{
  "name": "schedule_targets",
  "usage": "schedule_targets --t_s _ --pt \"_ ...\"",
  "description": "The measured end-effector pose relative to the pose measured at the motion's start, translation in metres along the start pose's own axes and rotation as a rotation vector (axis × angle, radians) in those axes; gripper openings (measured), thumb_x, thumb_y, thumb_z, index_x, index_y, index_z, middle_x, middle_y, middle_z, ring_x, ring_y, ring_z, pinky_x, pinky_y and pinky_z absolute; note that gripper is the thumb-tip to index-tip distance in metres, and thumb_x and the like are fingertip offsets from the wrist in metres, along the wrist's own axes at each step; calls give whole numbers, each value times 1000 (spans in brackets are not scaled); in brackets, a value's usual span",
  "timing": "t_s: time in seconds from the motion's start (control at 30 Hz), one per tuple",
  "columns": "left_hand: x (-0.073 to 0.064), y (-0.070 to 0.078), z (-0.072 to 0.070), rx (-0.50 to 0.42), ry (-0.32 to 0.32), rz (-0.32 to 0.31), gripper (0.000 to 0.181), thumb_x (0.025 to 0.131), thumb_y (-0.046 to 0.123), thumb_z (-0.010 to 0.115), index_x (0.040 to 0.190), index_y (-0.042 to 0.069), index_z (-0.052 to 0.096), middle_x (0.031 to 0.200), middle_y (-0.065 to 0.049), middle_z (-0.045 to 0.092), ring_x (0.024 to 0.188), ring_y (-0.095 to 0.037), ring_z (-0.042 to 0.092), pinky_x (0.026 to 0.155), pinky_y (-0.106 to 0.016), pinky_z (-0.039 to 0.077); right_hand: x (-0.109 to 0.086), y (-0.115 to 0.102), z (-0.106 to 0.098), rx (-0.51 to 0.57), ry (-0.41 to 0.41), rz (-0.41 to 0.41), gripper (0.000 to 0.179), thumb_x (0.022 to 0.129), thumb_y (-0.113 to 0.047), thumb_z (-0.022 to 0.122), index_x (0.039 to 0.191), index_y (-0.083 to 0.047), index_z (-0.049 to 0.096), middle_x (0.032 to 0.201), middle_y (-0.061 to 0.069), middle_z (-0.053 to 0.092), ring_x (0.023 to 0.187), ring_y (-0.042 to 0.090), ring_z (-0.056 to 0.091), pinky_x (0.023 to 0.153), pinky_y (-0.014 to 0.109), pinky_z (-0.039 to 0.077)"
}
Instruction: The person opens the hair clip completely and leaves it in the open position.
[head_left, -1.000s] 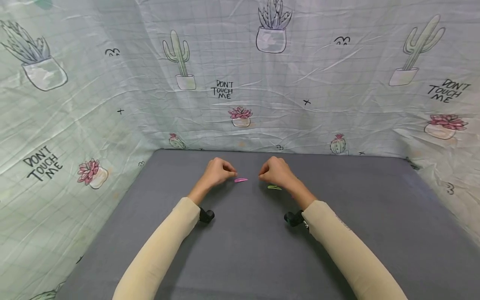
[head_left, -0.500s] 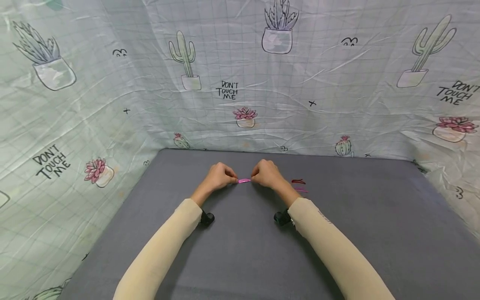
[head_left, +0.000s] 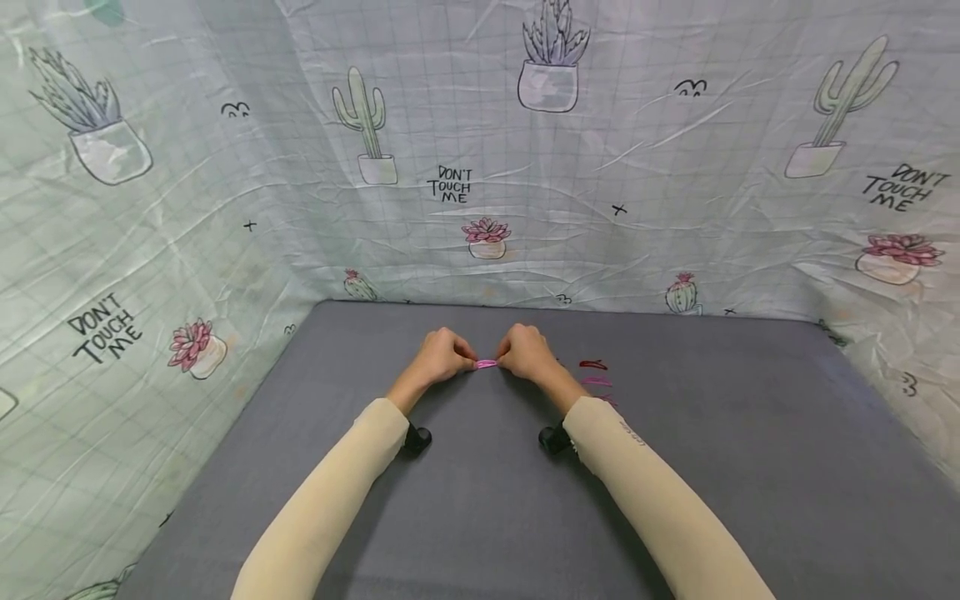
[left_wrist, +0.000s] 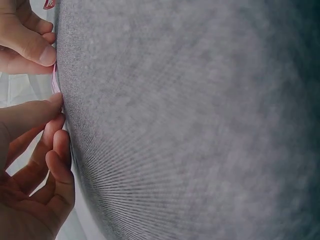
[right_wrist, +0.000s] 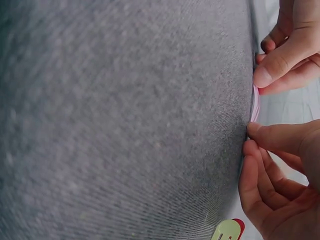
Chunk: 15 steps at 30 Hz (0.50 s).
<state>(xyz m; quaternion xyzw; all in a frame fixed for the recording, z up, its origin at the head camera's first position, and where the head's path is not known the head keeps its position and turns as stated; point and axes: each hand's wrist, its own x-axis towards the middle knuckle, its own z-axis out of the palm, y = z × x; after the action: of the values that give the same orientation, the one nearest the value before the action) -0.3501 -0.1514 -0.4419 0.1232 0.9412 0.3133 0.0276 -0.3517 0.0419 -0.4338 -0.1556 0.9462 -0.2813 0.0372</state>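
Observation:
A small pink snap hair clip (head_left: pixel 487 363) lies close over the grey surface between my two hands. With thumb and fingers, my left hand (head_left: pixel 442 354) pinches its left end. The right end is pinched by my right hand (head_left: pixel 525 352), and the fingertips cover both tips of the clip. Both wrist views show the clip (right_wrist: pixel 256 104) edge-on, a thin pink strip between the left hand (right_wrist: pixel 292 47) and the right hand (right_wrist: pixel 277 175). Each hand's thumb is nearest the camera.
Beyond the right wrist lie a red hair clip (head_left: pixel 593 364), a magenta one (head_left: pixel 597 382) and another partly behind the sleeve. A lime-green clip (right_wrist: pixel 227 230) overlaps a red one at the right wrist view's bottom. A printed cloth (head_left: pixel 555 208) hangs behind the grey table (head_left: pixel 480 517).
My right hand has come left, from above the green clip to the pink clip's right end. My left hand has taken hold of the left end. The red and magenta clips have come into view.

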Motion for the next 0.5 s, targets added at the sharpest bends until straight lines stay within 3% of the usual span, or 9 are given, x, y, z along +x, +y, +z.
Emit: schedule_targets --t_s 0.23,0.5 --pt "0 1 -1 24 -8 -6 5 84 15 85 88 12 85 86 -3 81 81 -17 71 69 -28 53 -1 0 1 9 -10 6 7 87 -9 78 81 -8 82 84 5 78 69 17 64 60 28 49" --pt "3 1 0 46 0 16 3 84 16 86 84 13 85 82 -1 80 78 -15 67 68 -28 49 -3 -1 1 15 -7 19 7 89 -10 78 83 -10 82 89 6 78 74 18 64 65 30 50"
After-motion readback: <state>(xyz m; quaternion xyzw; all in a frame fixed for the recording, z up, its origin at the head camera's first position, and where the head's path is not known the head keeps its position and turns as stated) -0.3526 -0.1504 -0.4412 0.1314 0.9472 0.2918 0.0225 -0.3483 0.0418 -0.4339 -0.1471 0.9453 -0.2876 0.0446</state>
